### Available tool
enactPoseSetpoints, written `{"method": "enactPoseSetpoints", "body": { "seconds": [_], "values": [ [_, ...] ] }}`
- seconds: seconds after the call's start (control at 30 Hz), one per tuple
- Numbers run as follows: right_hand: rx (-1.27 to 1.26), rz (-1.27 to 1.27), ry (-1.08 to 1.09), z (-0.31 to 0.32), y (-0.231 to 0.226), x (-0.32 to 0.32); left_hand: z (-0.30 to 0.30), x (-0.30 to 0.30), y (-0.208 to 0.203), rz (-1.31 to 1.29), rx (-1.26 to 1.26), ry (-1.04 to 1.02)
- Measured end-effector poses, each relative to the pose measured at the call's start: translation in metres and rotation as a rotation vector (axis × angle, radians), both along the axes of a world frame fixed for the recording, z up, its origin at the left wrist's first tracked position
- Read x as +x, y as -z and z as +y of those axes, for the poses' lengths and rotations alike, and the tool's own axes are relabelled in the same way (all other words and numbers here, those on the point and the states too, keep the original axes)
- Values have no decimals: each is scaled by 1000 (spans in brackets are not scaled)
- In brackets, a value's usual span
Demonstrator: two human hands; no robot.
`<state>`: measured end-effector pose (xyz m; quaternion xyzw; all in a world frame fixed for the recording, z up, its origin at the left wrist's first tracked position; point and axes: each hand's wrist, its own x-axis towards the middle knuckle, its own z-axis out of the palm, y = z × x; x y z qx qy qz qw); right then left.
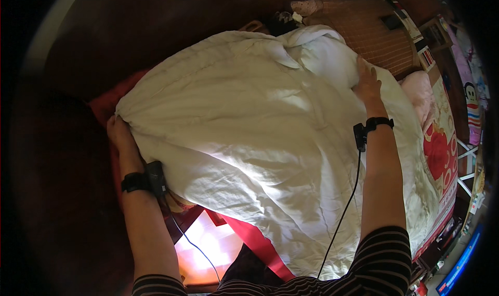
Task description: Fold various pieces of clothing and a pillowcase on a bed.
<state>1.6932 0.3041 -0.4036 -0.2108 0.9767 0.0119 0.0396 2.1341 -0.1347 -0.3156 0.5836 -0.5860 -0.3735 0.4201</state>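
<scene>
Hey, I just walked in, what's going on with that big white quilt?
A person is handling the white quilt with both bare hands. The left hand grips its edge at the far left, while the right hand is on it toward the upper right; whether that one grips a fold isn't clear. The quilt lies spread out but wrinkled, bunched at the top, with red patterned bedding and a pink cloth showing to its right.

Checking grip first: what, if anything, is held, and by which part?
The left hand grips the white quilt by its left corner; the right hand rests on it, no grip visible.
</scene>
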Motion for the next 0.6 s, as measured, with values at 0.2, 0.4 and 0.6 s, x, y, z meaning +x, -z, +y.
{"method": "enactPoseSetpoints", "body": {
  "seconds": [0.2, 0.4, 0.6],
  "values": [
    [65, -193, 55, 9, 7, -5, -15, 6, 14, -111, 18, 20],
    [-258, 51, 126, 30, -76, 23, -8, 1, 14, 32, -47, -31],
    [-446, -395, -116, 48, -72, 208, -9, 7, 10, -45, -58, -21]
  ]
}}
